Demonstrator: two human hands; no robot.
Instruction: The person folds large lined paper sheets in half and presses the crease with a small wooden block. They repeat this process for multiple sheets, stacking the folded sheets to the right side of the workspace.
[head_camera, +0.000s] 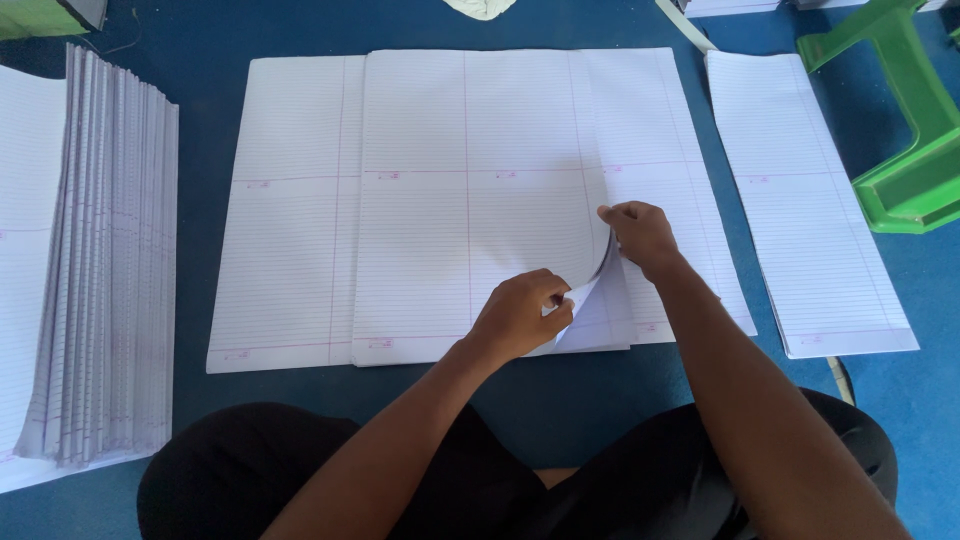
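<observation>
Several stacks of ruled white paper lie on a blue floor covering (560, 400), with the person seated at 6 o'clock, dark trousers (250, 470) showing at the bottom edge. At 9 o'clock a fanned pile of folded sheets (110, 260) steps down toward the left edge. In the centre rests a broad stack of large ruled sheets (440, 200), printed with fine blue lines and pink margin lines that cross it. The left hand (520, 315) sits at the stack's lower right corner, fingers curled and pinched on the edges of a few lifted sheets. Just to its right, at about 3 o'clock from it, the right hand (640, 235) pinches the curled top sheet (590, 265) between thumb and fingertips, bowing that corner up off the stack. Further right lies a narrow pile of ruled paper (810, 200), and at 2 o'clock a green plastic stool (910, 150) lies tipped over.
</observation>
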